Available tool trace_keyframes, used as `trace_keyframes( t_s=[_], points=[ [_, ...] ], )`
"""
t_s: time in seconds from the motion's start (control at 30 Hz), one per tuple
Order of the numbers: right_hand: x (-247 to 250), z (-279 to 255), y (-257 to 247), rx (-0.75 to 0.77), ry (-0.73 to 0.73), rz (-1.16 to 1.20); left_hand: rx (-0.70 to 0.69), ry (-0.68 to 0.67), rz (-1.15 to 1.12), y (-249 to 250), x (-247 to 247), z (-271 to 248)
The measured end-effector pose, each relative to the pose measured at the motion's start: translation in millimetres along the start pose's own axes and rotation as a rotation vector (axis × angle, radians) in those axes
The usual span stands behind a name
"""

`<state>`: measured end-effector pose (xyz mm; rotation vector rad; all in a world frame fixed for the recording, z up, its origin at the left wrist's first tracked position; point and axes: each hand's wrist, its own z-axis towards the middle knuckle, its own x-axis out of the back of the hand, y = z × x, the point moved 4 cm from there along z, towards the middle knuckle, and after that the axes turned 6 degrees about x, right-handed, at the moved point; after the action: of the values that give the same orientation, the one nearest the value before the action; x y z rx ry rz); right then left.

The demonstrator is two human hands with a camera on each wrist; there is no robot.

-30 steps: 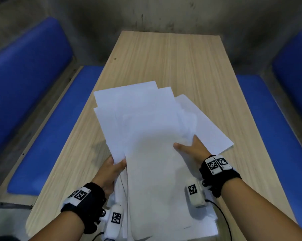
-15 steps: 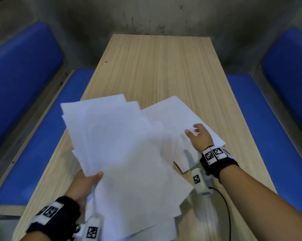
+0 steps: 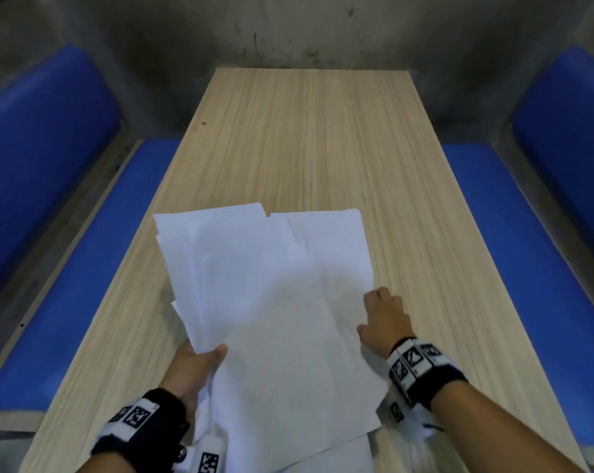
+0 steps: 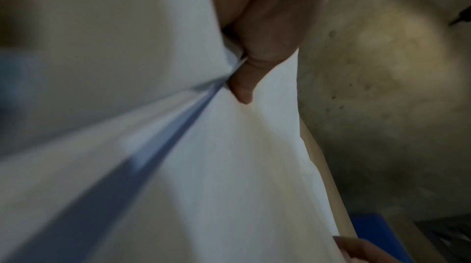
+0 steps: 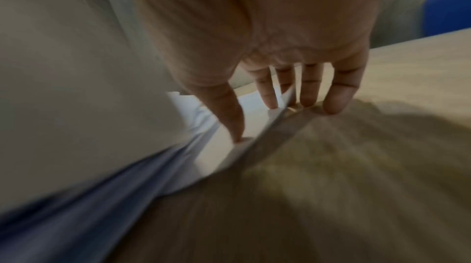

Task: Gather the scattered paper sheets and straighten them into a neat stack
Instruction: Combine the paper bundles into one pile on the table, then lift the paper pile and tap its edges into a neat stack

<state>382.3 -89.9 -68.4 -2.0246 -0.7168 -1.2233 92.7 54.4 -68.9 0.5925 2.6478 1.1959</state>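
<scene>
Several white paper sheets [image 3: 271,302] lie in a loose, fanned pile on the near half of the wooden table [image 3: 306,131], their far corners uneven. My left hand [image 3: 200,360] grips the pile's left edge; in the left wrist view the thumb [image 4: 242,88] pinches down on the sheets [image 4: 229,166]. My right hand [image 3: 384,315] stands at the pile's right edge. In the right wrist view its fingers [image 5: 308,90] point down with tips on the table [image 5: 407,66] and against the paper's edge [image 5: 254,146], while the thumb touches a sheet. One sheet [image 3: 340,455] sticks out under the pile near me.
Blue padded benches run along both sides, the left bench [image 3: 84,268] and the right bench [image 3: 527,268]. A grey concrete wall [image 3: 288,35] closes off the far end. The far half of the table shows bare wood.
My left hand swung its held sheets back right, over the sheet that lay apart. My right hand came off that sheet's top and now stands at the merged pile's right edge.
</scene>
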Motion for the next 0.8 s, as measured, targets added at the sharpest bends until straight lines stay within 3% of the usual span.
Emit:
trace_keyframes(
  t_s=[0.1, 0.27, 0.4, 0.5, 0.6, 0.73, 0.8],
  points=[
    [-9.4, -12.4, -9.8, 0.068, 0.064, 0.286, -0.041, -0.039, 0.041, 0.9, -16.2, 6.2],
    [13.3, -7.9, -2.8, -0.175, 0.058, 0.826, -0.112, -0.041, 0.253, 10.6, -19.1, 22.1],
    [3.6, -9.5, -26.1, -0.145, -0.055, 0.82, -0.127, -0.142, 0.491, 30.2, -39.0, 19.5],
    [-2.2, -9.5, -29.8, -0.179, -0.044, 0.86, -0.107, -0.234, 0.352, 38.0, -48.7, 16.2],
    [5.0, -10.5, -20.8, -0.264, 0.023, 0.945, -0.022, -0.198, 0.158, 36.0, -50.2, 17.3],
    [8.9, -15.5, -29.1, -0.171, 0.034, 0.941, 0.022, -0.177, 0.099, 28.8, -55.6, 18.9],
    [17.9, -16.3, -34.9, -0.113, 0.102, 0.946, -0.034, -0.172, 0.162, 37.0, -60.7, 11.9]
  ],
)
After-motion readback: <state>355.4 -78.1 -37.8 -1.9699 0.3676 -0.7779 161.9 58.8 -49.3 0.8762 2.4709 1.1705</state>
